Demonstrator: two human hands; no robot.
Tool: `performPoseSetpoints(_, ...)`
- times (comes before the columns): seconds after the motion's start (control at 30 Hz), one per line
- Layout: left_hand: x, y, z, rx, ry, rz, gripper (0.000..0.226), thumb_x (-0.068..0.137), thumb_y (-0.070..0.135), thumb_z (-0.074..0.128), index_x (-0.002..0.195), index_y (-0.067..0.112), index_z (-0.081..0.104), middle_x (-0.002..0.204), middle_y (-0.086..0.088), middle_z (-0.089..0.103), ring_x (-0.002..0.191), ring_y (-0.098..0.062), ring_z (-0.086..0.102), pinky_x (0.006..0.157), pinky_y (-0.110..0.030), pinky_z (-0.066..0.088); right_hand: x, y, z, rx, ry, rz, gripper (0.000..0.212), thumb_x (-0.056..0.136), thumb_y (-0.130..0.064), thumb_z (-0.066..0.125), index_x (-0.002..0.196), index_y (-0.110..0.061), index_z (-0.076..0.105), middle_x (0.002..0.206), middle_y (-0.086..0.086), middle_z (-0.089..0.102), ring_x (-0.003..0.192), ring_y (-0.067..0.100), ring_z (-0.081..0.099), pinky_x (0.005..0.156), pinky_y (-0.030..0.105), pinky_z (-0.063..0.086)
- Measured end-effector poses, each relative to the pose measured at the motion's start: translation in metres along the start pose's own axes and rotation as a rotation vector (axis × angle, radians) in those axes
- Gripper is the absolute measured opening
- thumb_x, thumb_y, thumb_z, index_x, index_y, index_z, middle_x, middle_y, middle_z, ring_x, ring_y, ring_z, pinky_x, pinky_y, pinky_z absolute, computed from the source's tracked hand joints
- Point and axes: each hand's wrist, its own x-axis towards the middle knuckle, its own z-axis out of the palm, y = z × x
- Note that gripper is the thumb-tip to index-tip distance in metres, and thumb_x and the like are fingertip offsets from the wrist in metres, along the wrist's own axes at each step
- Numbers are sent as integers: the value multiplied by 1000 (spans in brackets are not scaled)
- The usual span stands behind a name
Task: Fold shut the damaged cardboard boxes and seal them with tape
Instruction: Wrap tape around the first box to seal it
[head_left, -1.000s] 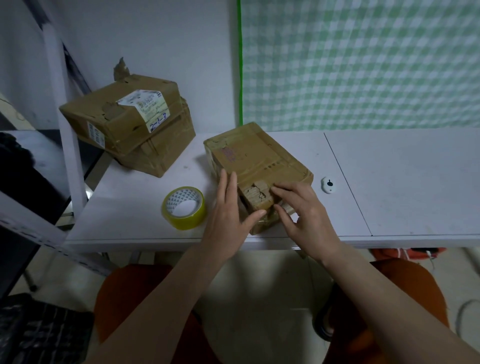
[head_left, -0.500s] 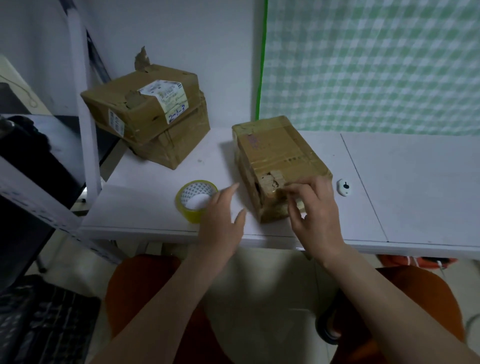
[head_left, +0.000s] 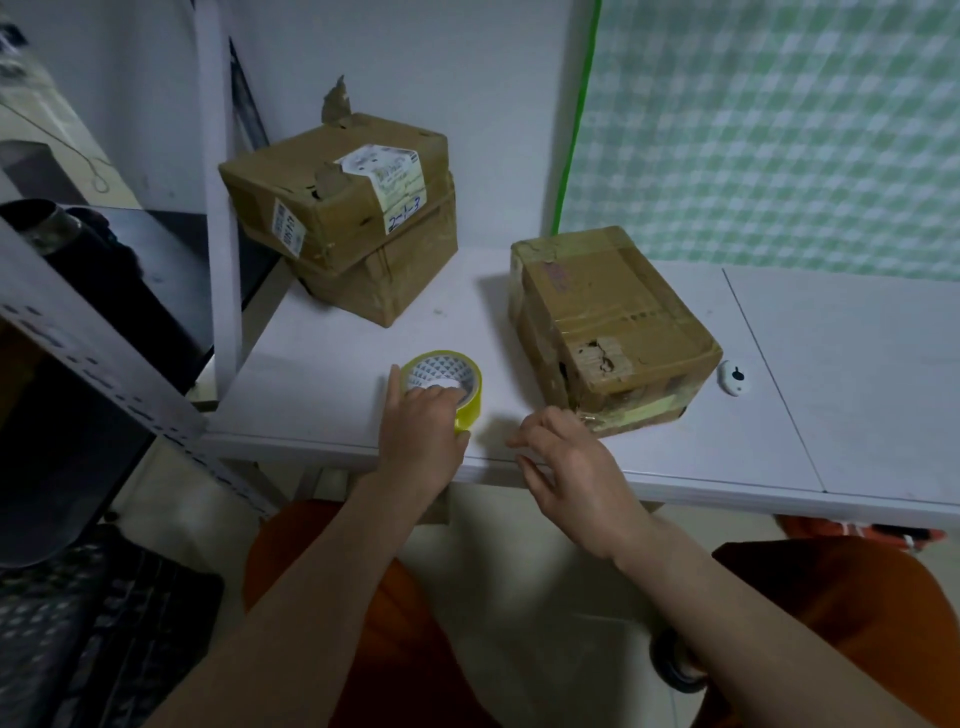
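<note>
White desk (head_left: 332, 374), smooth matte top made of two panels with a seam on the right side. Plain white wall behind, green-and-white checked cloth (head_left: 779, 130) hanging over the right half. White metal shelf frame (head_left: 218, 208) stands at the left desk edge, with dark, blurry stuff past it.

Two brown cardboard boxes (head_left: 358, 228) stacked at back left, the top one skewed, creased, with a torn flap sticking up and a white shipping label. Nearer box (head_left: 613, 322) sits right of centre near the front edge: squat, wrapped in glossy clear tape, its front top corner ripped open with ragged corrugated layers showing. Small white rounded gadget (head_left: 733, 378) on the desk just right of it.

Yellow tape roll (head_left: 444, 384) lies flat near the front edge, left of the nearer box, apart from it.

Left hand (head_left: 423, 434) grips the roll, fingers into the core, thumb on the outer wall. Right hand (head_left: 571, 462) hovers loose and empty at the desk edge, fingers relaxed, just short of the box's front corner.

Versus 0.5 s ago: the left hand was open short of the roll and the right was pinching at the torn corner; now it's off the box. Boxes haven't moved.
</note>
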Motion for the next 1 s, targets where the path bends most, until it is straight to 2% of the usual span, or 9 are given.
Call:
performPoseSetpoints(0.27,3,0,-3,-72,46,-51,24,87,34,63,106,22,71,100,-2,72,102,-22,60,120,-37,-2,0,0,7,15,-25,64,14,82,-7,61,96,-7,65,95,6,57,92,22,55,81,19,40)
performPoseSetpoints(0.37,5,-1,-12,-275,84,-188,16,85,24,66,98,18,73,96,-7,73,107,-28,57,121,-34,0,-1,-2,7,29,-31,85,15,83,-10,59,96,-8,65,96,5,57,93,23,56,81,22,43)
performPoseSetpoints(0.43,8,-4,-22,-482,108,-288,13,84,17,67,94,13,74,90,-7,73,98,-25,61,119,-33,14,0,-2,5,38,-23,100,16,82,-10,59,96,-9,65,97,4,57,94,23,57,81,19,41)
performPoseSetpoints(0.5,10,-8,-35,-824,78,-397,16,82,10,69,97,6,74,75,3,71,75,-8,64,95,-24,47,2,-3,2,55,-12,113,18,81,-5,61,98,-9,65,98,4,56,93,21,56,80,15,38)
performPoseSetpoints(0.57,8,-13,-47,-1112,-11,-461,22,79,11,74,99,3,74,73,1,68,59,2,58,61,-14,48,6,-7,0,99,-1,143,21,83,-4,62,103,-11,64,101,2,54,93,17,55,79,15,40)
performPoseSetpoints(0.6,7,-14,-52,-1222,-60,-488,26,74,16,77,97,4,74,79,-5,68,63,-1,60,59,-15,47,8,-11,-1,135,14,165,23,84,-4,62,106,-11,63,102,0,54,92,14,54,77,13,41)
performPoseSetpoints(0.73,5,-17,-60,-1483,-202,-537,20,65,22,72,80,9,75,89,-12,67,84,-21,61,81,-35,47,17,-30,-13,300,200,256,22,90,-5,56,112,-9,56,104,1,56,89,9,56,73,3,39)
performPoseSetpoints(0.87,2,-10,-69,-1640,-347,-525,29,80,9,64,104,-8,61,102,-21,61,94,-28,58,86,-38,47,36,-41,-28,329,342,270,25,94,-20,48,114,-6,53,108,5,55,97,11,53,84,13,40)
performPoseSetpoints(1.0,-1,-3,-79,-1699,-441,-544,62,76,19,61,125,-16,49,127,-34,52,120,-45,49,108,-53,33,57,-36,-43,413,186,395,35,100,-35,39,111,-8,59,103,2,62,94,12,56,75,11,39)
